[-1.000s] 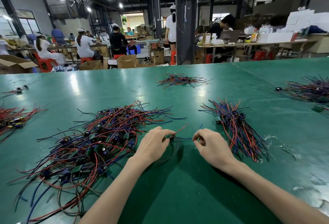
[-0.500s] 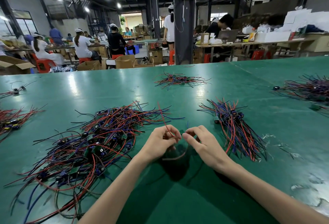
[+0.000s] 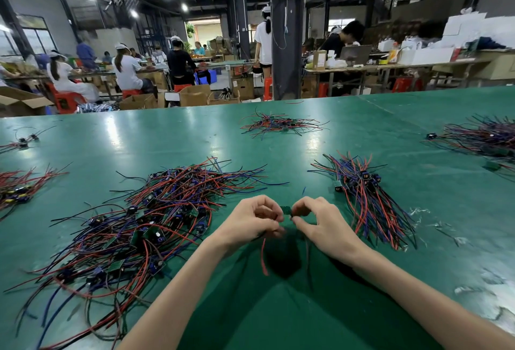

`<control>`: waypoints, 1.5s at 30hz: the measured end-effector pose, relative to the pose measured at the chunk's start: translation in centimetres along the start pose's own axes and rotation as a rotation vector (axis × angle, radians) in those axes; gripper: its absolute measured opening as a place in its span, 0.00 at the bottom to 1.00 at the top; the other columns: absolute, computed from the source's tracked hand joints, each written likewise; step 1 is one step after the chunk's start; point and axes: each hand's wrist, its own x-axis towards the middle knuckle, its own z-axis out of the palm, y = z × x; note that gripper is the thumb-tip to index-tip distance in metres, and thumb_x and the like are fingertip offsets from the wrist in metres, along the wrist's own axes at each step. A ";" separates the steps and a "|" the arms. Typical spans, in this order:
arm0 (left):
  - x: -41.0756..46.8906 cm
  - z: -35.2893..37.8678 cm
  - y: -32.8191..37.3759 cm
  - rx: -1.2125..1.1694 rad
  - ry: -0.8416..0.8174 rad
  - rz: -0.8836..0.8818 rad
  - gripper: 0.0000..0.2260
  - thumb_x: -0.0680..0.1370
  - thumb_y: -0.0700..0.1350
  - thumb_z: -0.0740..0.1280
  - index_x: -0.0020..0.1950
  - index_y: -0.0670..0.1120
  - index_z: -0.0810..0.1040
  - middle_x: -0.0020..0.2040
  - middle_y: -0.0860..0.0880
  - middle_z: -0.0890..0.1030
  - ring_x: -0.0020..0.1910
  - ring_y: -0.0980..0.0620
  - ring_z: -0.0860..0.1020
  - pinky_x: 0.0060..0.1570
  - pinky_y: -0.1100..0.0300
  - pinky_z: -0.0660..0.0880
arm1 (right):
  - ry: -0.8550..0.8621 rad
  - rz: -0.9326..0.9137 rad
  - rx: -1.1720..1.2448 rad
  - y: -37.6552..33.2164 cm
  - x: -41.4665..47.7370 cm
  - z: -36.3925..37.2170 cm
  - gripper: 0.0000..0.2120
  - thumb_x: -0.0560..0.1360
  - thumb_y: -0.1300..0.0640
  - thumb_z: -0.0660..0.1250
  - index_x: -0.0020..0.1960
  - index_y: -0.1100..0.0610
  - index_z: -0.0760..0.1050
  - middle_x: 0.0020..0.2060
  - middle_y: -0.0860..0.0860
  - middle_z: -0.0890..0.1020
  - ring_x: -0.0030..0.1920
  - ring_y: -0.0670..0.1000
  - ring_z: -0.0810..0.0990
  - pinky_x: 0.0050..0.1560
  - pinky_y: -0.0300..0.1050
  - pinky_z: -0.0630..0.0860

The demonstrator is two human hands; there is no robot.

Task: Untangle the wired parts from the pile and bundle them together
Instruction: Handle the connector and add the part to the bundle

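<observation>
"What has that person got, there by the near edge of the desk?"

"A small green circuit board with thin wires (image 3: pixel 287 210), held up off the glossy green desk (image 3: pixel 195 140) between both hands. The left hand (image 3: pixel 248 221) has its fingers (image 3: pixel 267 205) curled in and pinches the board's left end. The right hand (image 3: pixel 323 224) pinches the other end with thumb and forefinger, its other fingers bent."

"And the leads?"

"A red wire (image 3: pixel 263 255) hangs below the left hand, and a darker one trails under the right. They're blurred, so I can't tell more."

"Where's the pile it belongs to?"

"The big tangled pile of red, blue and black wires (image 3: pixel 156 221), dotted with little green boards, sprawls left of the hands toward the near left corner. The left forearm lies just beside it."

"And on the other side?"

"A combed bundle of red, blue and black wires (image 3: pixel 367 202) lies right of the hands. Its dark connector ends point to the far edge."

"Anything else?"

"A smaller heap of wires (image 3: pixel 278 125) sits near the far edge. A dark heap (image 3: pixel 485 138) sits at the right edge and a red clump (image 3: pixel 16 188) at the left edge."
</observation>
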 end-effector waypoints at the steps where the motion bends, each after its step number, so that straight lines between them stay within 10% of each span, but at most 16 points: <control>1: 0.0 0.0 0.2 -0.058 -0.006 -0.014 0.12 0.73 0.23 0.62 0.47 0.39 0.73 0.40 0.41 0.78 0.31 0.52 0.80 0.36 0.62 0.80 | 0.006 -0.004 0.005 0.0 0.0 -0.1 0.04 0.75 0.60 0.68 0.48 0.54 0.78 0.38 0.39 0.74 0.50 0.47 0.74 0.56 0.42 0.68; 7: -0.1 -0.7 0.5 -0.043 -0.047 -0.057 0.20 0.75 0.23 0.58 0.64 0.38 0.69 0.43 0.42 0.79 0.31 0.54 0.80 0.33 0.66 0.75 | 0.016 -0.047 0.005 0.0 0.4 -0.4 0.05 0.76 0.63 0.66 0.49 0.59 0.80 0.41 0.46 0.79 0.48 0.48 0.75 0.51 0.37 0.68; 21: -0.4 -0.7 1.2 -0.352 -0.108 -0.288 0.07 0.74 0.47 0.68 0.41 0.44 0.75 0.39 0.43 0.84 0.29 0.55 0.75 0.27 0.68 0.71 | 0.140 -0.400 -0.212 -0.3 0.1 -0.7 0.07 0.73 0.70 0.67 0.49 0.62 0.79 0.45 0.55 0.78 0.41 0.56 0.76 0.43 0.52 0.76; 27: -0.4 -0.4 1.1 -0.279 -0.126 -0.266 0.05 0.75 0.42 0.68 0.48 0.41 0.80 0.40 0.47 0.83 0.31 0.59 0.75 0.29 0.68 0.74 | 0.225 -0.121 0.069 -0.2 0.3 -0.2 0.04 0.74 0.60 0.70 0.45 0.58 0.75 0.36 0.49 0.76 0.33 0.43 0.70 0.38 0.38 0.70; 33: -0.7 0.0 1.1 -0.090 -0.127 -0.188 0.07 0.76 0.42 0.68 0.52 0.43 0.80 0.39 0.52 0.81 0.31 0.61 0.73 0.28 0.69 0.71 | -0.102 0.489 0.775 -0.5 0.9 -0.3 0.12 0.74 0.53 0.69 0.35 0.59 0.80 0.28 0.50 0.79 0.23 0.47 0.69 0.25 0.39 0.65; 45: -0.8 1.0 1.0 -0.129 -0.145 -0.205 0.04 0.73 0.38 0.71 0.48 0.43 0.80 0.34 0.49 0.74 0.27 0.58 0.71 0.26 0.66 0.73 | -0.177 0.577 1.061 -0.3 0.9 -0.7 0.08 0.57 0.58 0.75 0.36 0.58 0.82 0.36 0.53 0.80 0.31 0.46 0.71 0.29 0.35 0.71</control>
